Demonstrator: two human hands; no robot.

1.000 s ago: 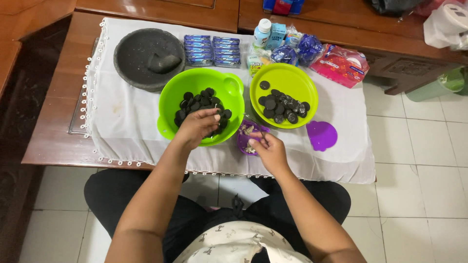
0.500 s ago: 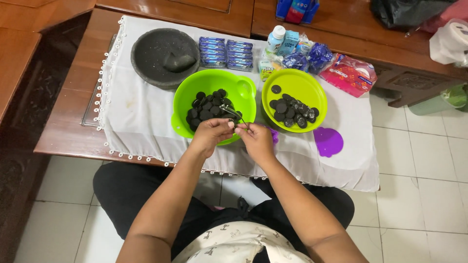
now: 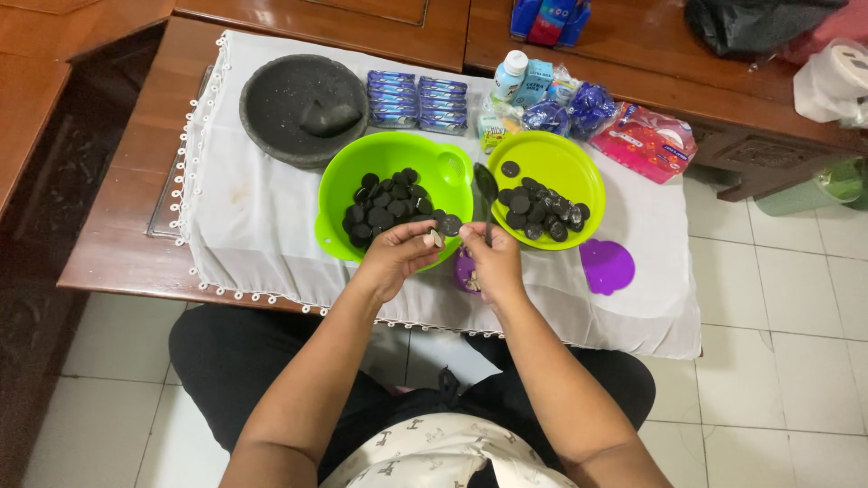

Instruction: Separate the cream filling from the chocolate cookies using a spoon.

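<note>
At the bench's front edge, the left hand (image 3: 398,258) pinches a dark cookie (image 3: 449,225), the right hand (image 3: 491,262) clamps what looks like a spoon (image 3: 486,194); both green bowls (image 3: 398,167) hold cookies.

wooden table (image 3: 117,244) | white cloth (image 3: 244,226) | stone mortar (image 3: 280,99), two green bowls (image 3: 398,163)
</note>
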